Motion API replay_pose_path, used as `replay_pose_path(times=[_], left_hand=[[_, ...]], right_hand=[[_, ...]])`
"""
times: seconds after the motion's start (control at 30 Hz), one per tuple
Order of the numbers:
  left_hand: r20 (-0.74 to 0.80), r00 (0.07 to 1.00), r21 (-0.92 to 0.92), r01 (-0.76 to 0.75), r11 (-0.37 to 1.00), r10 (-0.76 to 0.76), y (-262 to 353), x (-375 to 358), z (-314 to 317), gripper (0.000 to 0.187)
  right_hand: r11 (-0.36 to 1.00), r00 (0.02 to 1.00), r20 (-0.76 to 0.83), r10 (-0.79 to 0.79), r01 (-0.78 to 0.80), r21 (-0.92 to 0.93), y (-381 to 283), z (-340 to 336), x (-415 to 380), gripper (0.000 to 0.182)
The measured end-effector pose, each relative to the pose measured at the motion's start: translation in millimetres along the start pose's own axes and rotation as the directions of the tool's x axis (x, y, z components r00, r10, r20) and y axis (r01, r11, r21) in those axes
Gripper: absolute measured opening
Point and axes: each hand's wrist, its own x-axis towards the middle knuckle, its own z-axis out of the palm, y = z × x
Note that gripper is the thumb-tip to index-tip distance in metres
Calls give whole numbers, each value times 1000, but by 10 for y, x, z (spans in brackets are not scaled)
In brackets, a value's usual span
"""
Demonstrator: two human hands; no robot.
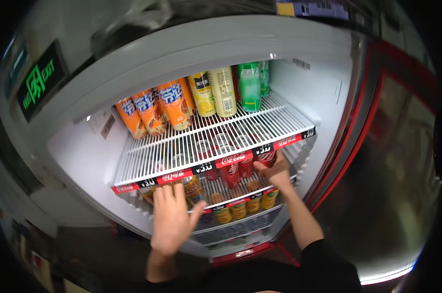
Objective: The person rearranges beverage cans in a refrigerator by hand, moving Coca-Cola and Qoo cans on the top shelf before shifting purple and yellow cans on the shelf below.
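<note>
Green letters glow on a black, flat sign [41,80], up and to the left of the left hand [172,219]. Tall, round orange cans [174,105] stand above that hand, on a white wire shelf [279,119]. They stand upright, maybe so their pictures are easy to see. The left hand has its thumb spread out from its fingers, and I see nothing in it. Its fingertips are by the shelf's front edge, and a shiny gold can [193,189] is just beside them. To its right, a round red can [230,175] stands under the shelf. Small round yellow cans [238,210] sit lower down. A green bottle [250,88] is above and left of the right hand [277,173]. This hand reaches under the edge, its thumb and finger around a dark red can [266,158]. I cannot tell if it pinches tight. The red and black strip [236,159] gets in the way, hiding some can tops.
</note>
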Motion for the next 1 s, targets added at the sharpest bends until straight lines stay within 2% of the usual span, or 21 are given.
replay_pose_path(times=[0.03,0.07,0.1,0.17,0.2,0.23,0.3,0.33,0.37,0.43,0.5,0.57,0.63,0.7,0.73,0.83,0.87,0.97,1.0], left_hand=[[-225,953,70,-190,979,201,-100,-155,36,76],[-308,885,84,-340,936,349,-164,-239,54,75],[-382,806,43,-474,879,453,206,-253,411,73],[-242,782,-301,-624,721,575,173,-280,720,66],[-194,806,-432,-582,689,559,237,-284,844,59],[-184,825,-477,-551,685,535,243,-251,1014,57],[-277,811,-409,-584,701,515,269,-123,1195,54],[-322,818,-436,-575,692,477,299,-50,1232,51],[-361,805,-387,-589,709,471,313,29,1268,60],[-380,889,-555,-440,706,255,372,127,1487,77],[-402,892,-378,-366,851,205,472,277,1634,92],[-271,956,-554,-248,795,110,518,408,1735,98],[-365,926,-575,-307,758,98,569,594,1725,94],[-382,920,-416,-257,872,88,459,766,1805,92],[-430,899,-383,-269,884,87,429,872,1795,83],[-338,938,-459,-232,858,73,435,967,1618,73],[-404,909,-435,-287,853,100,396,1001,1676,69],[-286,948,-511,-277,814,143,317,1043,1711,69],[-229,968,-583,-222,782,104,326,1030,1697,67]], right_hand=[[999,999,-22,49,-48,21,-10,131,-49,68],[1000,997,-71,13,-13,-3,-75,232,-79,68],[989,988,-131,-80,62,-134,163,-129,9,66],[979,980,-192,-46,7,-202,169,-62,22,63],[979,975,-213,-56,12,-203,212,-55,19,66],[969,974,-215,-73,18,-246,237,-70,32,73],[961,964,-264,10,-81,-263,203,-64,29,78],[965,965,-263,25,-92,-244,208,-63,30,78],[963,963,-269,5,-77,-259,206,-59,27,78],[973,960,-280,-25,-41,-227,169,-51,6,78],[973,955,-287,-72,4,-230,137,-55,13,78],[972,955,-284,-86,18,-235,155,-54,-3,78],[972,957,-280,-75,7,-236,195,-53,2,77],[972,958,-274,-79,14,-233,191,-62,-3,77],[973,959,-272,-83,19,-229,184,-57,0,77],[965,954,-275,-122,49,-259,202,-32,-1,76],[960,948,-279,-151,74,-269,196,-28,-1,76],[944,930,-289,-227,137,-300,197,5,-34,75],[930,920,-287,-268,169,-327,209,7,-42,75]])
